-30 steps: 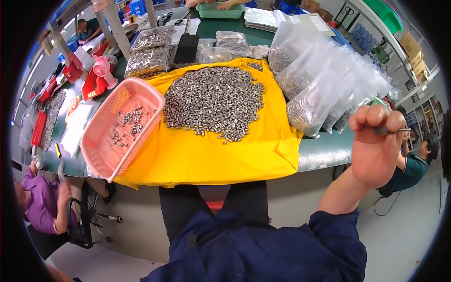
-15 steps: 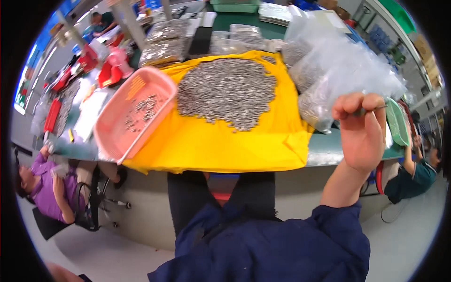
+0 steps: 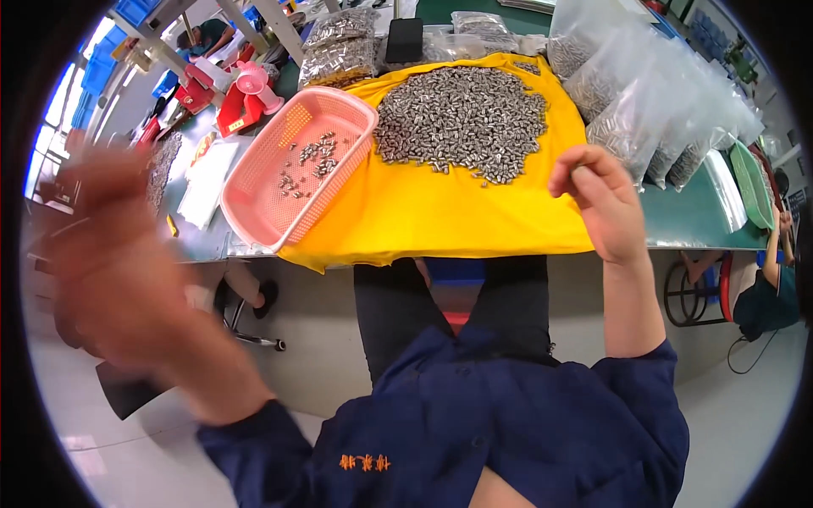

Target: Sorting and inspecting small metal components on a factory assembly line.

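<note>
Hands are being held raised and well apart. The left hand (image 3: 110,245) is being blurred near the left rim of the view; whether its grip is wide, narrow or loaded cannot be told. The right hand (image 3: 605,203) is being held before the right edge of the yellow cloth (image 3: 432,220), thumb and fingers being curled to a narrow gap; whether it is fully closed, or a piece is being hidden there, cannot be told.

Loose pieces (image 3: 322,152) are being contained in the pink basket (image 3: 258,190), whose long axis is being slanted from near left to far right.

The metal pile (image 3: 461,118) is being borne by the cloth, ahead and to the left of the right hand, the nearer of the two. From the left hand it is being parted by the basket. It is being spread somewhat wider across than deep; its short pieces are being pointed every which way, no common long axis being shown.

Room: a bare strip of cloth is being left between pile and front edge of the table (image 3: 686,212). To the right, space is being bounded by clear bags (image 3: 648,110); behind, by stacked packets (image 3: 339,51) and a flat black thing (image 3: 405,41).
</note>
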The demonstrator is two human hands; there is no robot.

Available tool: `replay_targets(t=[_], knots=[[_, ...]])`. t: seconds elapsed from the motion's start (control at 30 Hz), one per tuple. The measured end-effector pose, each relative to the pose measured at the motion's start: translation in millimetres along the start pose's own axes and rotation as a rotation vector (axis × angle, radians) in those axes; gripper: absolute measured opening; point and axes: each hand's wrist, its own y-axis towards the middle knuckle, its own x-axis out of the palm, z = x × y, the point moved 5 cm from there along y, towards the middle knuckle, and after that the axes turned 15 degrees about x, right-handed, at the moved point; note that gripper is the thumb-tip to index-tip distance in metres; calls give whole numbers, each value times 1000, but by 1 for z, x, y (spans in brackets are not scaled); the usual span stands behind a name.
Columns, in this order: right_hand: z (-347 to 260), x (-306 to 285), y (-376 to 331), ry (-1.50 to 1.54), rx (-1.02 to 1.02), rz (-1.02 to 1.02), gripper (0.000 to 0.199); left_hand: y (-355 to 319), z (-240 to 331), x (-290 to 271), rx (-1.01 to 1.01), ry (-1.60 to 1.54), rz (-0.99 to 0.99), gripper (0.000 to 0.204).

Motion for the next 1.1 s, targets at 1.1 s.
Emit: replay_targets(t=[1.1], knots=[[112,-7,138,-24,279,-30,6,-213,-279,-24,-1139,-192,-99,11]])
